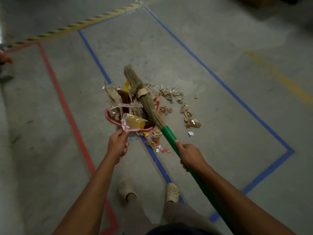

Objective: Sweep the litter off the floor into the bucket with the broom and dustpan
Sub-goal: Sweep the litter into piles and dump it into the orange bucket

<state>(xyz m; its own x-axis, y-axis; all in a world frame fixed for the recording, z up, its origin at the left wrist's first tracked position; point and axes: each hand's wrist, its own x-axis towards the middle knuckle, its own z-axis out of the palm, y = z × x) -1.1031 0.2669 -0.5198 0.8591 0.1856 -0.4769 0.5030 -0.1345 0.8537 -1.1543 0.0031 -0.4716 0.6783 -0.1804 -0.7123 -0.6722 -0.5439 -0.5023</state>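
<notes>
Pink dustpan (111, 118) holds cardboard scraps (113, 96) and plastic wrappers (133, 123).

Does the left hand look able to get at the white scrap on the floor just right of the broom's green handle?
Probably not as things stand. The left hand grips the pink dustpan, and the broom's green handle, held by the right hand, crosses between it and the white scrap.

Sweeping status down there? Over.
Left-hand grip on the dustpan, heaped full. Right-hand grip on the broom, bristles over the pan. Scraps lie on floor beside it.
</notes>
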